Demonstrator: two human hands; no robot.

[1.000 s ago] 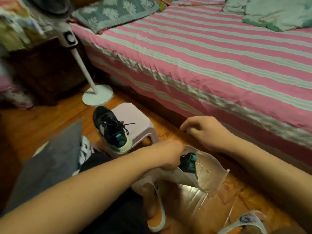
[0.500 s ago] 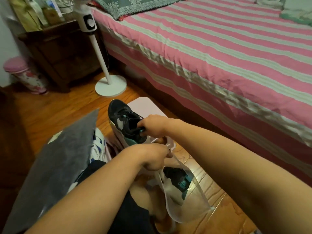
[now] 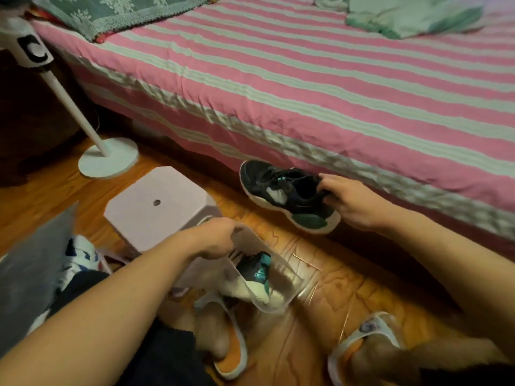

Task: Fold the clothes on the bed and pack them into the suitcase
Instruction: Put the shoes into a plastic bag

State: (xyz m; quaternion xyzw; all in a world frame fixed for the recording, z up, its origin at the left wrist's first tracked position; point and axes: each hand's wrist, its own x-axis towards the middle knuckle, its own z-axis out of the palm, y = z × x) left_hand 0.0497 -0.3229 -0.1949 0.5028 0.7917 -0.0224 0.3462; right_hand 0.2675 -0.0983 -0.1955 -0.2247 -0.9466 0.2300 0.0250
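Black sneaker (image 3: 289,195) gripped by right hand (image 3: 351,203)

Wood floor (image 3: 328,263): white fan base (image 3: 108,158) at left, pale plastic stool (image 3: 158,207) just beside it toward the camera. Bed (image 3: 306,87) (pink with pale stripes) stands on the floor along the right. On the bed: grey-green lace cloth (image 3: 117,12) at the left end, pale green clothes (image 3: 404,15) far right, well apart. Two sandalled feet (image 3: 228,341) on the floor, bottom centre.
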